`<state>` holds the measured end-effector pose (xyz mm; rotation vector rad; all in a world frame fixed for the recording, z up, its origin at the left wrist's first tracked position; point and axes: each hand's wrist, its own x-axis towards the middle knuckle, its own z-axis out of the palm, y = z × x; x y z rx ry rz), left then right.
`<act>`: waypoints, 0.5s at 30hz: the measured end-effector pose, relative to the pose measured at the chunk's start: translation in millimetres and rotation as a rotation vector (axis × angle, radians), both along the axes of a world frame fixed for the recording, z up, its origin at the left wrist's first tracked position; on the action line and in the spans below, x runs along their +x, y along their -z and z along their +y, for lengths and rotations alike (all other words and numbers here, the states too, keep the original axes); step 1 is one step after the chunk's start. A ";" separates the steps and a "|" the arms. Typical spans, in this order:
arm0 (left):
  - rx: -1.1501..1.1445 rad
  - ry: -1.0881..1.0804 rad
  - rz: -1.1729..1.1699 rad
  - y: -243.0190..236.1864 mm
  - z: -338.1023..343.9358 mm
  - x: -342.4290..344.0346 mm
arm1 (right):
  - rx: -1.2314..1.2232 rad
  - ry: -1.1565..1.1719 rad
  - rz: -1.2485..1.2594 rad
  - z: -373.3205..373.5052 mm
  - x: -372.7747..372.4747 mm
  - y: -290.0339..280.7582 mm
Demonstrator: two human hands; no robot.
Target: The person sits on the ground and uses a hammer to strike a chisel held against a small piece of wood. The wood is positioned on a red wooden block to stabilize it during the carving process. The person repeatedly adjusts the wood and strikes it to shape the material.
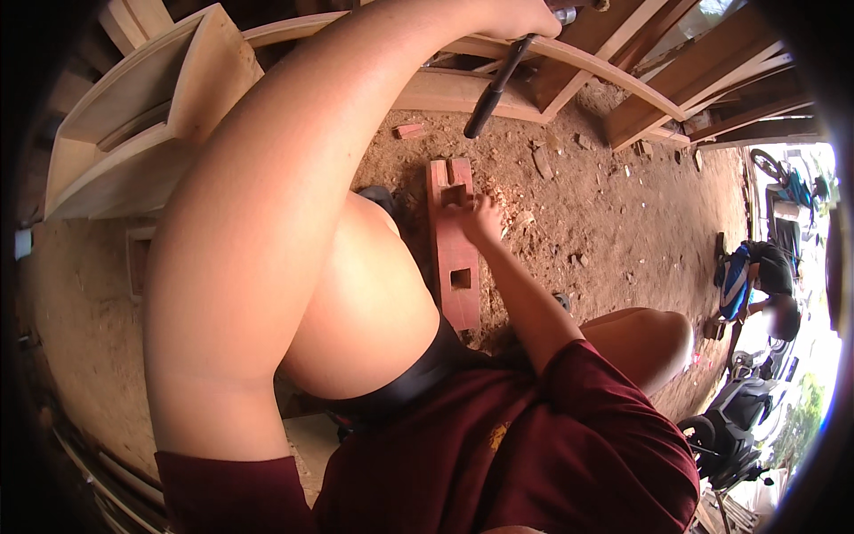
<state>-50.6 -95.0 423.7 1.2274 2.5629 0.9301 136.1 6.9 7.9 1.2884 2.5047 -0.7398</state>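
My left arm reaches up across the view. At the top edge my left hand (531,18) is closed round a hammer (501,87); its black handle hangs down at a slant and some bright metal shows beside the fingers. A reddish wooden beam (458,240) with square mortises cut through it lies on the ground between my legs. My right hand (480,219) rests at the beam's far mortise, fingers curled in. Anything inside those fingers is too small and blurred to make out.
Wood chips (520,218) litter the dirt floor right of the beam. A pale wooden frame (133,133) stands at the left, with more frames (614,71) along the top. At the far right are a bent-over person (765,276) and parked motorcycles (734,418).
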 end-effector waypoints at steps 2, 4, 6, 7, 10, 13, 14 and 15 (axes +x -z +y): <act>0.006 -0.007 0.003 -1.2 -0.3 1.1 | 0.080 -0.120 -0.016 -36.8 1.4 -6.5; 0.038 -0.019 -0.004 -4.9 0.1 6.8 | 0.244 -0.169 0.077 -47.0 3.2 2.9; 0.044 -0.032 -0.026 -10.0 -2.2 13.7 | 0.209 -0.248 0.066 -38.4 -0.4 13.6; 0.046 -0.040 -0.036 -11.0 -3.6 15.1 | 0.191 -0.289 0.061 -33.9 -1.0 18.8; 0.072 -0.008 -0.043 -0.7 -10.1 2.2 | 0.102 -0.292 0.272 -19.5 3.5 38.4; 0.091 0.022 -0.037 4.5 -16.4 -9.1 | -0.104 -0.269 0.305 17.3 8.7 57.3; 0.090 0.007 -0.041 3.8 -14.5 -8.6 | -0.156 -0.233 0.309 35.2 11.7 64.7; 0.135 0.040 -0.049 -6.2 -2.0 -2.3 | -0.403 -0.111 0.444 88.5 33.2 87.1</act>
